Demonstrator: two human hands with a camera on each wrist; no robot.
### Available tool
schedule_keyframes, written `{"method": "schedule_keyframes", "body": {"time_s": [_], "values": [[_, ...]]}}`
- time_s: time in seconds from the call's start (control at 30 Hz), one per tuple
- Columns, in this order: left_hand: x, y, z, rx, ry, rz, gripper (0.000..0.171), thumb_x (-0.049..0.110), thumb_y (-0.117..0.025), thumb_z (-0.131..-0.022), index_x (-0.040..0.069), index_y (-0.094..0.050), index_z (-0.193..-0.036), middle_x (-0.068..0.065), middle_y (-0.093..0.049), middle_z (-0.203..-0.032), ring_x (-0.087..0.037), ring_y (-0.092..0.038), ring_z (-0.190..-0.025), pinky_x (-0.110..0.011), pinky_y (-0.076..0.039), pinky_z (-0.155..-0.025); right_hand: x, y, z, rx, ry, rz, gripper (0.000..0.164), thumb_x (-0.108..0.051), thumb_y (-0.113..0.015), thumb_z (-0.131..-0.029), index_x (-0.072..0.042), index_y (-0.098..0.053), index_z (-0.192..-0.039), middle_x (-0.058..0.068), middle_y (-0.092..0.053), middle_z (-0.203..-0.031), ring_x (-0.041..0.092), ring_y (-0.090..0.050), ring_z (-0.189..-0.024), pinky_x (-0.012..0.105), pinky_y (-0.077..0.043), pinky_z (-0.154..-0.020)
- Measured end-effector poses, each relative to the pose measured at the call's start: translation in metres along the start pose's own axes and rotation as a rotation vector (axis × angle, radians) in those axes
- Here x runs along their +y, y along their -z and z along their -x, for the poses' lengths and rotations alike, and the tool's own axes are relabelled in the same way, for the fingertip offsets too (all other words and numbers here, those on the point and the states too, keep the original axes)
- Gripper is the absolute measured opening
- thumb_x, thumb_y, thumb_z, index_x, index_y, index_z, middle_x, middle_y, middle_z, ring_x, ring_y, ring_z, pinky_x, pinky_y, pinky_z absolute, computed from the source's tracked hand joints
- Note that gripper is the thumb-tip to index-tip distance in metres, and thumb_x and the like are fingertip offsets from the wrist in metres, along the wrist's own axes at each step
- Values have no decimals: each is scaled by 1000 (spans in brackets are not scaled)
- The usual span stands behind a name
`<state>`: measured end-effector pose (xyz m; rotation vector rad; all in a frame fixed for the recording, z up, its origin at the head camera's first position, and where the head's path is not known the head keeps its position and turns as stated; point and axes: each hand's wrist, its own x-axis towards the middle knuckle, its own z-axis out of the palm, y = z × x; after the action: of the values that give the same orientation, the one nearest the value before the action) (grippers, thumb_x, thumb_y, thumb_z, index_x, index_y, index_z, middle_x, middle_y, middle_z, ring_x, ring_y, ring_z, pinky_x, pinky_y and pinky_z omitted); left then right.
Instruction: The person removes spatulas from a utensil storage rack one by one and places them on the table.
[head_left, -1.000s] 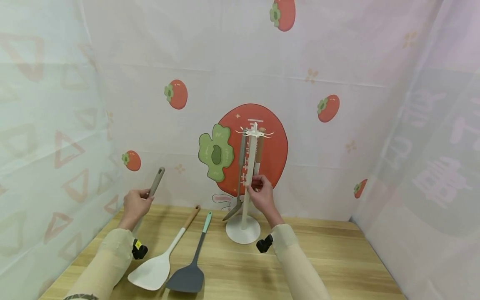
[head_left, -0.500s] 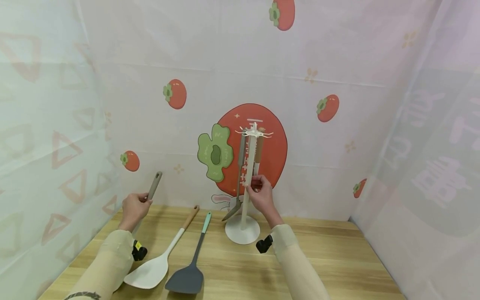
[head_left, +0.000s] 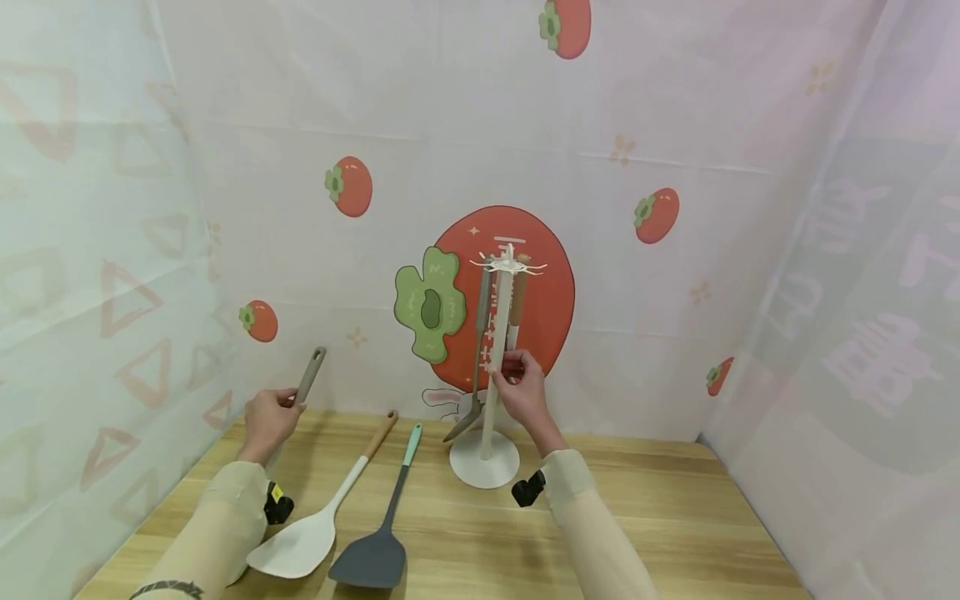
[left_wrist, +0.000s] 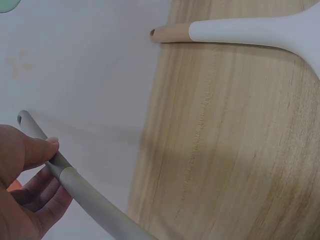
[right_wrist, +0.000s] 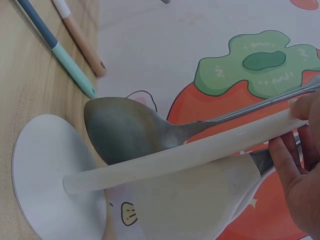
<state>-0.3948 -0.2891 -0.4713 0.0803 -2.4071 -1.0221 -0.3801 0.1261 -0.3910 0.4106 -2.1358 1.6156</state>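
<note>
My left hand (head_left: 264, 418) pinches the grey handle (head_left: 310, 373) of a kitchen utensil, which slants with its holed end up. The utensil's head is hidden behind my forearm; in the left wrist view its paler shaft (left_wrist: 102, 207) runs out of frame. At the rack, my right hand (head_left: 524, 392) grips the white pole (right_wrist: 200, 150) between thumb and fingers. A grey-handled utensil with a dark metal head (right_wrist: 132, 127) hangs from the rack. Behind the pole hangs a wooden-handled utensil (head_left: 517, 304), its lower end partly hidden. A pale, broad head (right_wrist: 195, 200) shows behind the pole.
A white turner with a wooden handle (head_left: 300, 543) and a dark grey turner with a mint handle (head_left: 372, 557) lie on the wooden table (head_left: 637, 517), left of the rack's round base (head_left: 465, 468). The hook ring (head_left: 508, 267) tops the pole. A printed cloth backdrop stands behind.
My left hand has sunk slightly with the grey-handled utensil, and the white turner's blade has shifted a little left. My right hand has kept its grip on the pole.
</note>
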Motion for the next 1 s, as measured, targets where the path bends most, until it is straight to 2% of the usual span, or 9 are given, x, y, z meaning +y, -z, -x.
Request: {"method": "schedule_keyframes", "body": {"time_s": [0.07, 0.23, 0.5, 0.73, 1.0], "values": [[0, 0, -1, -11, 5, -4, 33, 5, -71, -90, -12, -70, -118, -28, -74, -94, -28, -69, -66, -32, -51, -57, -11, 2, 3, 0, 10, 3, 28, 4, -70, -92, 12, -58, -116, 28, -63, -112, 37, -62, -95, 47, -58, -85], [0, -1, -3, -60, -4, -15, 33, 5, -70, -91, -13, -70, -119, -28, -74, -95, -30, -70, -70, -34, -54, -58, -19, 3, 5, 10, 28, 6, 27, 4, -69, -92, 12, -58, -115, 28, -64, -111, 36, -62, -92, 45, -58, -83], [-3, 0, 0, -220, 6, -15, 37, -2, -66, -89, -19, -63, -122, -34, -70, -102, -36, -69, -79, -40, -57, -62, -15, 2, 7, -3, 11, 3, 27, 3, -70, -92, 10, -59, -116, 26, -64, -112, 33, -63, -93, 36, -58, -81], [-11, -3, -1, -301, 17, -72, 45, -4, -63, -84, -21, -60, -125, -38, -67, -109, -48, -67, -96, -49, -60, -73, -13, 2, 8, 10, 24, -15, 26, 5, -70, -91, 11, -59, -114, 27, -64, -109, 34, -63, -92, 46, -58, -83], [-10, 0, 1, -334, -11, -99, 36, -9, -64, -75, -23, -66, -108, -35, -69, -95, -39, -67, -78, -46, -58, -66, -14, 2, 9, 0, -5, -8, 28, 4, -70, -92, 11, -59, -117, 28, -64, -112, 33, -62, -94, 44, -59, -85]]}}
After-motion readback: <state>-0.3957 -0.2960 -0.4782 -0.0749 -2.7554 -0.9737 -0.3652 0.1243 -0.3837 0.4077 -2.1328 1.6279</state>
